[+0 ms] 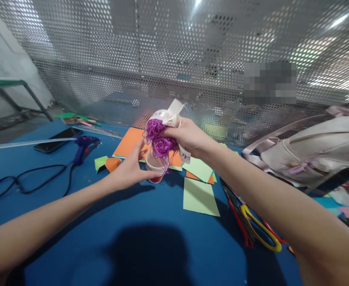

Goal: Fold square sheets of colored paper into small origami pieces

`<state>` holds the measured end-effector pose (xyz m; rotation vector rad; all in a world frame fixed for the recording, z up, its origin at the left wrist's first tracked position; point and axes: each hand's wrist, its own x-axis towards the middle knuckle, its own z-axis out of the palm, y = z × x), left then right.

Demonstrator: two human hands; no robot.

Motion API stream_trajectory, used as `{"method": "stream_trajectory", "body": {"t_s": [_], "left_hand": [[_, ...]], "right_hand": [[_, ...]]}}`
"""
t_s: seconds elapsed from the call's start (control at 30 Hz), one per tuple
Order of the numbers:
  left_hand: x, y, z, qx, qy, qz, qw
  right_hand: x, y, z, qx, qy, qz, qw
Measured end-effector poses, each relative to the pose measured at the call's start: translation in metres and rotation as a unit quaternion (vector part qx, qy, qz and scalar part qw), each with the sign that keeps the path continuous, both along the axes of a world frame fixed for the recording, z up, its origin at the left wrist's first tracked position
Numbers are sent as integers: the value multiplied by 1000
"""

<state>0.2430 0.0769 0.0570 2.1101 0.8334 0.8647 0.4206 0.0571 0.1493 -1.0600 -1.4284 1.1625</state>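
My right hand (189,137) is closed on a tangled bundle of purple thread (159,139) that has a white paper band (170,115) wrapped round its top. The thread hangs down onto a small paper cup (155,166) that stands on the blue table (150,238). My left hand (129,169) rests against the cup's left side, fingers curled toward it and the thumb pointing up by the thread.
Orange (129,142) and green paper sheets (200,196) lie behind and to the right of the cup. A blue glue gun (83,147) with a black cable, a phone (58,139), scissors with yellow handles (260,228) and a pale pink bag (314,149) sit around. A perforated metal screen stands behind.
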Motion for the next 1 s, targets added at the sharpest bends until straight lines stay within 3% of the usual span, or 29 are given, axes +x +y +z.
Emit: {"method": "stream_trajectory", "body": {"t_s": [0.13,0.3,0.37,0.43,0.63,0.83,1.0], "left_hand": [[2,3,2,0,-84,-33,996],[3,5,7,109,-41,-38,992],[2,4,10,164,-20,-46,985],[0,2,13,195,9,-56,979],[-6,5,29,176,125,3,976],[1,18,37,237,185,-73,951],[12,29,43,188,214,-119,951]], "right_hand": [[-6,-3,-12,5,-148,55,987],[-11,-7,-15,94,-395,97,909],[-14,-8,-13,97,-452,86,882],[-15,-8,-9,89,-472,74,874],[-3,-7,12,-12,-451,175,875],[10,-18,32,-28,-437,93,894],[4,-7,29,-11,-357,15,934]]}}
